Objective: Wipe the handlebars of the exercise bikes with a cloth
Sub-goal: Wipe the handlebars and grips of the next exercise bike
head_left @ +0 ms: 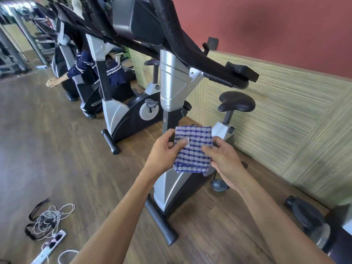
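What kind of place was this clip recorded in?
Most likely a gym: a row of upright exercise bikes stands on a wood-look floor along the wall, the nearest with black handlebars and a saddle, and more equipment shows farther back.

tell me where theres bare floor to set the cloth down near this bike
Bare wood floor lies left of the nearest bike, between its front foot bar and the next bike's foot bar. Crowded: the lower left, with tangled cables and a power strip. Both the left hand and right hand grip the cloth.
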